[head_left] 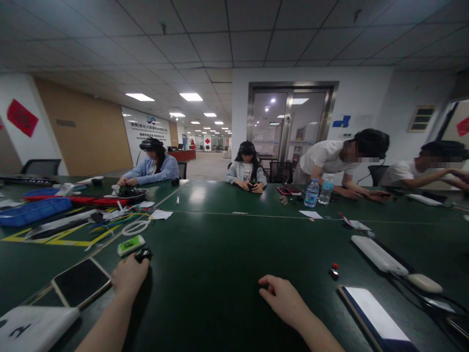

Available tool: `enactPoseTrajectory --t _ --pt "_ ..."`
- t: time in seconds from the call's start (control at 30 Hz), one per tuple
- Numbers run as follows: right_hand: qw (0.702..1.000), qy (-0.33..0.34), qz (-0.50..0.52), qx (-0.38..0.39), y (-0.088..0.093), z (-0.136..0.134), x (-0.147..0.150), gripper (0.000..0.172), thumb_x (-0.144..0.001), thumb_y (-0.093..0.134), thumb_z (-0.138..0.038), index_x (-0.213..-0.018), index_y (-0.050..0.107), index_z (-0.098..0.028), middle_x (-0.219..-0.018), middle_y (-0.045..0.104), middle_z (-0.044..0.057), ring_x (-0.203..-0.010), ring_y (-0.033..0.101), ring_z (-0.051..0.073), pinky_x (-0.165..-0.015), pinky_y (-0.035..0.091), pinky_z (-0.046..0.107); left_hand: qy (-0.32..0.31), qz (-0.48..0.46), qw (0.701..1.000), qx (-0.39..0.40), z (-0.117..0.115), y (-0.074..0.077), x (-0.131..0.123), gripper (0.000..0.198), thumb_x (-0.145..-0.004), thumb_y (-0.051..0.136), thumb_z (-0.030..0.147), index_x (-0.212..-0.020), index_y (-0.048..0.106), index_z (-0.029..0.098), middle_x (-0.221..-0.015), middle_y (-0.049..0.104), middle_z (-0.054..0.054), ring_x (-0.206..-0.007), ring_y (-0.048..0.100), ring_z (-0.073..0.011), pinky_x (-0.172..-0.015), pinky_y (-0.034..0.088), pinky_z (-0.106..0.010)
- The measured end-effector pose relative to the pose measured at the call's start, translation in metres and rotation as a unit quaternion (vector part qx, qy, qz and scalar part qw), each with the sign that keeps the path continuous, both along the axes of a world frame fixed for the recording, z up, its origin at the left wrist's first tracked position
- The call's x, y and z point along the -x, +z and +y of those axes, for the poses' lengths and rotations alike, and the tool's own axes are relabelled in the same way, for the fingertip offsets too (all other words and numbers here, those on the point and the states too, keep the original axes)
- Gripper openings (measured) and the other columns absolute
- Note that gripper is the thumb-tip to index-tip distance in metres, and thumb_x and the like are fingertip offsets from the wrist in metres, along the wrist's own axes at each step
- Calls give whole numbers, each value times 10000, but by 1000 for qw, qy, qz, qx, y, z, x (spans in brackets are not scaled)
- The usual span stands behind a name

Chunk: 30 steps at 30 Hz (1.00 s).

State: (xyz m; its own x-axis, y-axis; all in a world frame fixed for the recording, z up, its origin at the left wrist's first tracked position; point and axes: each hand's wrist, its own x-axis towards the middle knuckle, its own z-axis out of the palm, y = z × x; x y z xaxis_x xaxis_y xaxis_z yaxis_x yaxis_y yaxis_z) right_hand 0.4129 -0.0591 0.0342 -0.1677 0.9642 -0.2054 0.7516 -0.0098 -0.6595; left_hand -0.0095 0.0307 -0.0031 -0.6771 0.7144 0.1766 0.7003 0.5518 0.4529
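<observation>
My left hand (130,275) is closed round a small dark object (143,254) at the left of the green table. Its kind is hard to make out, as my fingers cover part of it. Just beyond lies a green-and-white box-like item (131,245). A phone with a dark screen (81,282) lies to the left of this hand. My right hand (283,296) rests on or just over the tabletop, holding nothing, its fingers loosely bent and the thumb apart from the index finger. To its right are a small item with a red top (333,271) and a phone with a bright screen (374,313).
A white power bank (27,328) sits at the near left. Blue trays (34,211), a white cable coil (135,228) and wires clutter the far left. Two water bottles (311,193) stand across the table (208,274). Several people wearing headsets are along the far side.
</observation>
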Motion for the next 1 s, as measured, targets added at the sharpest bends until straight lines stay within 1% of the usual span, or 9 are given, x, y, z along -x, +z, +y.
enactPoseTrajectory --t 0.1,0.2,0.43,0.77,1.0 --pt "1000 1 3 1 -1 0 -1 311 -838 492 -262 -1136 576 -226 -905 651 22 -816 623 164 -704 474 264 -1 18 999 47 -1 2 -1 562 -710 449 399 -1181 568 115 -1090 606 -195 -983 577 -352 -778 453 -402" --pt "1000 -2 -1 0 1 -1 0 311 -836 495 -270 -1134 578 -234 -905 651 18 -822 624 169 -706 471 262 -7 25 998 64 -2 4 -2 569 -727 436 417 -1198 554 121 -1104 597 -195 -993 574 -349 -778 455 -384" --pt "1000 -4 -7 14 7 -3 2 311 -839 490 -261 -1138 574 -237 -927 649 25 -843 620 172 -715 475 265 -15 33 998 60 -2 4 -1 555 -721 438 419 -1170 576 123 -1053 625 -182 -953 593 -340 -755 462 -379" --pt "1000 -4 -4 -3 -3 1 -1 309 -835 497 -283 -1130 580 -240 -899 650 17 -818 623 170 -699 467 269 -21 33 996 75 -3 8 -4 539 -740 405 392 -1142 580 79 -1032 626 -208 -960 589 -332 -779 449 -361" --pt "1000 3 -9 -8 -5 2 -2 309 -834 493 -303 -1125 581 -248 -889 648 18 -817 619 176 -699 459 275 -27 39 996 70 -2 8 -2 528 -733 402 370 -1122 591 67 -1025 632 -208 -961 592 -331 -777 454 -367"
